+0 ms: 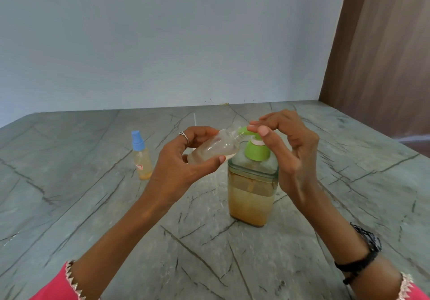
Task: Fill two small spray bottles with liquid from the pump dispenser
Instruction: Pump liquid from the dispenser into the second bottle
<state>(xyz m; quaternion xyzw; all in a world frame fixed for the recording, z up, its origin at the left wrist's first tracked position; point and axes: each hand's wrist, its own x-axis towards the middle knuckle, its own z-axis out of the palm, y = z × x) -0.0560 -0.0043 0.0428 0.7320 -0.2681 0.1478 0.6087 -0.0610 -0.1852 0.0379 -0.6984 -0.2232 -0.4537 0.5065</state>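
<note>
On the grey veined stone counter (267,264) stands the square pump dispenser (253,195), partly full of amber liquid; the right hand (288,150) rests curled fingertips on its green pump head (252,141), gripping nothing; the left hand (183,162) grips an uncapped clear spray bottle (213,149), tilted with its mouth at the green spout; well to the left, a blue-capped spray bottle (141,156) stands upright, holding amber liquid.

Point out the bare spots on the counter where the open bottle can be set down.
Bare counter lies near, between the forearms. More lies right of the pump dispenser and left of the blue-capped spray bottle. It is crowded where the left hand holds the uncapped bottle at the spout under the right hand.
</note>
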